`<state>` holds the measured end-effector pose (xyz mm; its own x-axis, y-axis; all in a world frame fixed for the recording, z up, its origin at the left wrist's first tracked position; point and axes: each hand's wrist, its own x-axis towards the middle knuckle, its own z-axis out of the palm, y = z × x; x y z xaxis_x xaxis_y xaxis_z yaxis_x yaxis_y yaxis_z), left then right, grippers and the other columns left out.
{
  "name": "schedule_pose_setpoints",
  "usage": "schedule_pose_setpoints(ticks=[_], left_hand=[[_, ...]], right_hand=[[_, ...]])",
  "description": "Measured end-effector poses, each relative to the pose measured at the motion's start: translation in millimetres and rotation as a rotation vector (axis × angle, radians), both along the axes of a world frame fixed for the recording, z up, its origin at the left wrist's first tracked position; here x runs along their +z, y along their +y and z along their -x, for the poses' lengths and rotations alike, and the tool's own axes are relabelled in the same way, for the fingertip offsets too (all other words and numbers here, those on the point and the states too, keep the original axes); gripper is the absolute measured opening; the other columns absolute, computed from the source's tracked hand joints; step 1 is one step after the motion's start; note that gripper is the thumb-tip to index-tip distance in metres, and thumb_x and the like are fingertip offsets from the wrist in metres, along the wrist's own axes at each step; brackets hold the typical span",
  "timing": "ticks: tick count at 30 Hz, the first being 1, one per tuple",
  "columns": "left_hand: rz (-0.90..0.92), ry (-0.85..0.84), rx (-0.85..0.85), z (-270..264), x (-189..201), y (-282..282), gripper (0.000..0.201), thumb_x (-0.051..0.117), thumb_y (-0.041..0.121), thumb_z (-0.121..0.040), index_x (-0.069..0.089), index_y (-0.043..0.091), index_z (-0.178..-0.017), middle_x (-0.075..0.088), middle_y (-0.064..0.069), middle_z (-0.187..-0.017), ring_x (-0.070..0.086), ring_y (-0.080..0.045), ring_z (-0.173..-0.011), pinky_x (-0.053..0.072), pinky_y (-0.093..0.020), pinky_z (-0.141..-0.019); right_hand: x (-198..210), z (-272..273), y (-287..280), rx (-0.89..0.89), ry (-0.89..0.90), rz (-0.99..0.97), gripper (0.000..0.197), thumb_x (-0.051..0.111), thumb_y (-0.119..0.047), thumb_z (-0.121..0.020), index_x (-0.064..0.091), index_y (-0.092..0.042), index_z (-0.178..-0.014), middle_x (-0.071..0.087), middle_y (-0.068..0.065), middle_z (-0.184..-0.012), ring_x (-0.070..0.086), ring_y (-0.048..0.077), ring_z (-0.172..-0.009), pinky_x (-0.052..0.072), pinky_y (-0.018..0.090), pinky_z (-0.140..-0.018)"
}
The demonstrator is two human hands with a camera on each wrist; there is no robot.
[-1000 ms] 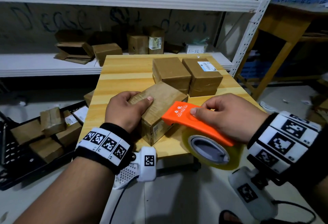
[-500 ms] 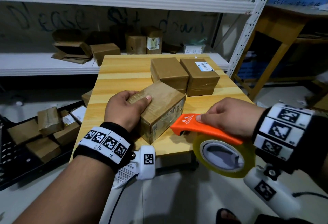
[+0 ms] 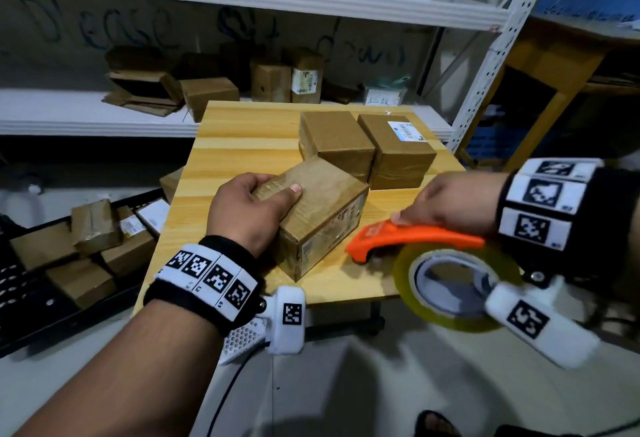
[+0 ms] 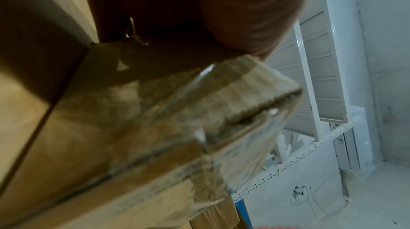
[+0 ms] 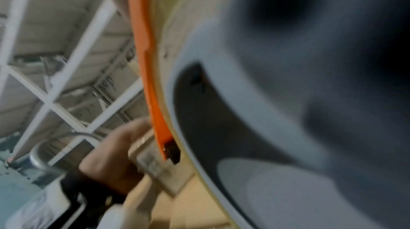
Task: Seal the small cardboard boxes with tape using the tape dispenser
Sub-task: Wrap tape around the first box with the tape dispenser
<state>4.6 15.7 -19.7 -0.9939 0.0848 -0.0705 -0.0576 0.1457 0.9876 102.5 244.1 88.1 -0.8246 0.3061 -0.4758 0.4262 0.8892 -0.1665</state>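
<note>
Cardboard everywhere in this shot. The left hand (image 3: 249, 208) is wrapping around the near-left end of a small brown box (image 3: 322, 208), thumb lying across the top, fingers curling over the far side, so it's gripping the box and pinning it on the wooden table (image 3: 242, 146). That box is sitting angled near the front edge of the table, roughly in the middle, and it's looking shiny with clear tape along its top and side. From the left wrist view the taped corner of the box (image 4: 199, 127) is filling most of the picture, with the palm pressing down on it.

The right hand (image 3: 450, 204) is curling over the orange tape dispenser (image 3: 408, 237), holding it by the handle with a fingertip lying near the nose. The dispenser's nose is hovering just beside the box's right side, close to the front-right edge of the table; I can't tell if it's touching the box or the tabletop. The yellowish tape roll (image 3: 453, 284) is hanging past the table's front edge.

Two more boxes (image 3: 336, 139) are sitting side by side toward the back-right corner, the right one (image 3: 398, 149) wearing a white label, and the held box is nearly touching the left one.
</note>
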Motion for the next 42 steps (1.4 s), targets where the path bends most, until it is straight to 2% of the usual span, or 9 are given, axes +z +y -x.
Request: schedule_pose_setpoints(ticks=[6, 11, 16, 20, 24, 28, 31, 36, 42], left_hand=[[0.018, 0.025, 0.013, -2, 1, -1, 0.034, 0.086, 0.038, -0.083, 0.074, 0.023, -0.110, 0.079, 0.005, -0.096, 0.078, -0.018, -0.084, 0.065, -0.045, -0.084], [0.040, 0.053, 0.030, -2, -1, 1, 0.033, 0.086, 0.040, -0.082, 0.074, 0.024, -0.108, 0.078, 0.006, -0.095, 0.077, -0.018, -0.084, 0.064, -0.046, -0.084], [0.098, 0.090, 0.035, 0, -2, 2, 0.029, 0.085, 0.043, -0.083, 0.073, 0.027, -0.104, 0.077, 0.008, -0.095, 0.076, -0.018, -0.086, 0.064, -0.042, -0.084], [0.132, 0.111, 0.040, 1, -3, 1, 0.036, 0.084, 0.047, -0.082, 0.074, 0.025, -0.107, 0.077, 0.008, -0.095, 0.075, -0.016, -0.086, 0.063, -0.045, -0.085], [0.174, 0.135, 0.048, 1, -4, 2, 0.038, 0.082, 0.049, -0.083, 0.074, 0.024, -0.110, 0.075, 0.011, -0.095, 0.073, -0.013, -0.085, 0.062, -0.042, -0.086], [0.159, 0.126, 0.077, 0, -7, 4, 0.038, 0.083, 0.052, -0.080, 0.074, 0.027, -0.108, 0.077, 0.008, -0.096, 0.076, -0.017, -0.085, 0.064, -0.046, -0.083], [0.148, 0.117, 0.082, -1, -6, 5, 0.033, 0.083, 0.047, -0.083, 0.074, 0.027, -0.107, 0.078, 0.007, -0.096, 0.076, -0.017, -0.083, 0.064, -0.041, -0.078], [0.131, 0.110, 0.098, -3, -6, 7, 0.030, 0.084, 0.046, -0.082, 0.074, 0.027, -0.104, 0.078, 0.007, -0.093, 0.077, -0.018, -0.082, 0.064, -0.047, -0.080], [0.116, 0.129, 0.113, -3, -7, 10, 0.027, 0.085, 0.043, -0.082, 0.075, 0.026, -0.100, 0.079, 0.007, -0.090, 0.076, -0.016, -0.081, 0.064, -0.047, -0.082]], right_hand=[[-1, 1, 17, -0.092, 0.379, -0.180, 0.039, 0.061, -0.061, -0.095, 0.076, -0.025, -0.089, 0.070, -0.001, -0.087, 0.066, 0.021, -0.088, 0.045, 0.031, -0.068], [-34, -4, 20, -0.113, 0.313, -0.325, 0.041, 0.060, -0.047, -0.099, 0.065, -0.021, -0.130, 0.070, 0.005, -0.115, 0.058, 0.021, -0.089, 0.047, 0.032, -0.075], [-66, -12, 18, -0.096, 0.337, -0.358, 0.048, 0.062, -0.052, -0.098, 0.057, -0.024, -0.137, 0.070, 0.003, -0.124, 0.066, 0.026, -0.109, 0.051, 0.036, -0.085], [-65, -22, 16, -0.123, 0.466, -0.413, 0.058, 0.063, -0.061, -0.092, 0.057, -0.031, -0.142, 0.059, 0.005, -0.135, 0.052, 0.029, -0.127, 0.047, 0.046, -0.104], [-60, -36, -15, -0.242, 0.842, 0.150, 0.047, 0.065, -0.053, -0.090, 0.065, -0.032, -0.132, 0.064, -0.008, -0.123, 0.061, 0.012, -0.113, 0.054, 0.040, -0.100], [-88, -32, -52, -0.356, 0.789, 0.824, 0.046, 0.069, -0.034, -0.097, 0.057, -0.029, -0.141, 0.066, -0.018, -0.115, 0.064, 0.000, -0.105, 0.058, 0.031, -0.097], [-108, -23, -62, -0.399, 0.801, 0.878, 0.046, 0.065, -0.033, -0.101, 0.055, -0.030, -0.147, 0.065, -0.024, -0.121, 0.061, -0.001, -0.117, 0.052, 0.025, -0.099], [-122, -13, -68, -0.456, 0.846, 0.984, 0.041, 0.062, -0.026, -0.103, 0.060, -0.024, -0.144, 0.069, -0.015, -0.125, 0.066, 0.004, -0.114, 0.058, 0.037, -0.102], [-129, -1, -64, -0.606, 0.805, 1.202, 0.018, 0.064, -0.023, -0.102, 0.065, -0.015, -0.119, 0.074, 0.008, -0.092, 0.073, 0.019, -0.078, 0.061, 0.032, -0.065]])
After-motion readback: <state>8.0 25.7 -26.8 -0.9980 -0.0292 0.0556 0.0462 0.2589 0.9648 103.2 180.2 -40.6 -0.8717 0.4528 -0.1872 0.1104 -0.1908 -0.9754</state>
